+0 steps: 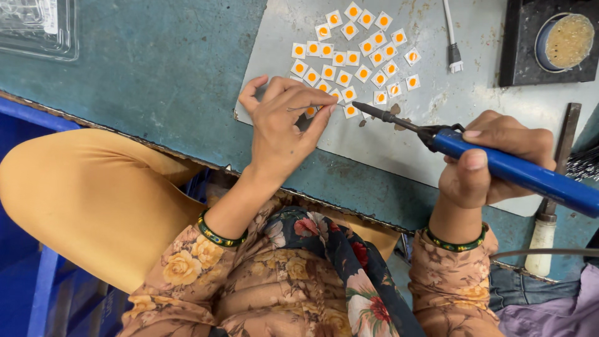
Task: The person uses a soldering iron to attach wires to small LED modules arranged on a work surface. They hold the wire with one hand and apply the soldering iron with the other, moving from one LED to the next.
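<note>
While both hands work over the grey sheet, the scene reads as follows.

Left hand: the left hand (281, 125) reaches over the near edge of the grey metal sheet (430, 125), thumb and forefinger pinched nearly closed at the near edge of the cluster of chips; what sits between the fingertips (326, 111) appears to be one small chip or a thin wire, too small to tell.

Right hand: the right hand (493, 162) is wrapped fully closed around the blue handle of the soldering iron (499, 163), thumb on top, tip aimed toward the pinch.

Iron tip: the dark tip (365, 109) rests just beside the nearest chip, close to the left fingertips.

Chips: the small white square chips with orange centres (355, 53) lie flat in a loose cluster on the sheet, some touching, none stacked.

Handling, judged: each chip looks very light, thin, stiff and easily flicked away; the best hold is by two opposite edges, keeping off the orange face. The iron is rigid and best held on the blue grip, well back from the metal.

Nearby: a round tin of brownish material (566, 40) on a black stand, a white cable end (453, 59), a white-handled tool (544, 234), and a clear plastic tray (37, 28) on the teal bench (156, 75).
</note>
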